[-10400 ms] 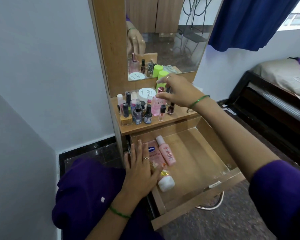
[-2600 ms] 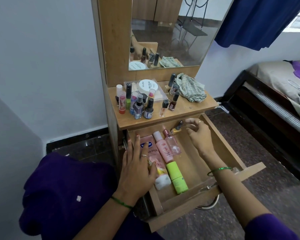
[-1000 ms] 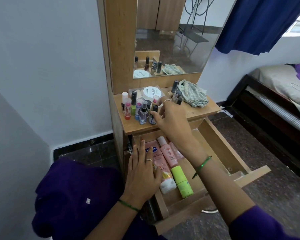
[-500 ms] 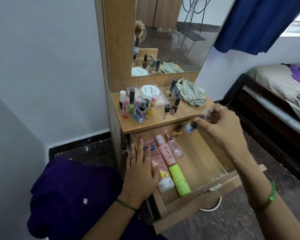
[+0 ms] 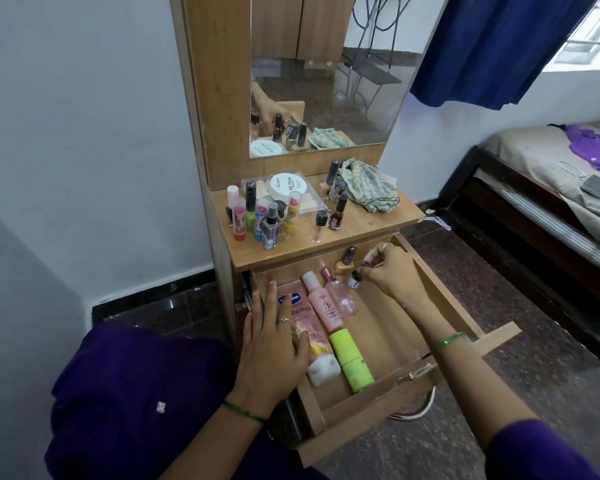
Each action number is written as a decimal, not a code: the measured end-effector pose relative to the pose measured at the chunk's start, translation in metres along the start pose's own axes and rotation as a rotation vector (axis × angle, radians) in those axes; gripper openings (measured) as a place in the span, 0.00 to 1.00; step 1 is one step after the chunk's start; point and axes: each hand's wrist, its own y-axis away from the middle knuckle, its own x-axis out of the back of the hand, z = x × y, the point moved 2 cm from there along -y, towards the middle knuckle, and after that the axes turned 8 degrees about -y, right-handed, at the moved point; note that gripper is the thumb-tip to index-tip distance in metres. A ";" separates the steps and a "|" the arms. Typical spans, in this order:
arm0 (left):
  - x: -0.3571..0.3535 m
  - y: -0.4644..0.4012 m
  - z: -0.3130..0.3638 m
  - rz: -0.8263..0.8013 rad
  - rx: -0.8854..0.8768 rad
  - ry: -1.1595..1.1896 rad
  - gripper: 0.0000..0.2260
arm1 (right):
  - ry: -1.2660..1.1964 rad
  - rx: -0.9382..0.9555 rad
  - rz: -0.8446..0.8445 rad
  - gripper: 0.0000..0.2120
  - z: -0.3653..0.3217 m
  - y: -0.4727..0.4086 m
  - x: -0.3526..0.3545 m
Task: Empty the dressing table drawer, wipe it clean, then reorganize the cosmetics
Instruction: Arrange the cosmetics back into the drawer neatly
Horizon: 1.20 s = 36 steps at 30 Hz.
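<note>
drawer (image 5: 440, 299): six cosmetics | right hand (image 5: 392, 271) pinches small bottle (image 5: 354, 278) | left hand (image 5: 271, 344) flat, fingers straight

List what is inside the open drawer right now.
In the drawer: a pink tube, pink bottle, clear pink bottle, green stick and gold nail polish. The right hand lowers a small bottle. The left hand covers the tube's left edge.

Person wears a deep purple garment; fabric covers the lap (image 5: 136, 403) and carries one small white motif (image 5: 160, 407). Purple sleeve (image 5: 548, 452) on right arm, forearm bare below it. Thin green bangle on left wrist (image 5: 245, 412); matching thin green bangle on right wrist (image 5: 450, 339). Silver-coloured ring on a left-hand finger (image 5: 284, 319); another ring on a right-hand finger (image 5: 388, 244).
</note>
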 end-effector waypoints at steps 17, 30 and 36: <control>-0.002 -0.001 -0.002 -0.007 0.001 0.004 0.31 | 0.024 0.007 -0.050 0.06 0.006 -0.008 -0.011; 0.000 -0.001 0.000 -0.024 -0.002 -0.020 0.31 | -0.108 0.436 0.260 0.03 -0.093 0.025 0.047; 0.003 -0.001 0.001 -0.020 0.001 -0.022 0.29 | 0.146 0.518 -0.160 0.15 -0.164 -0.029 0.029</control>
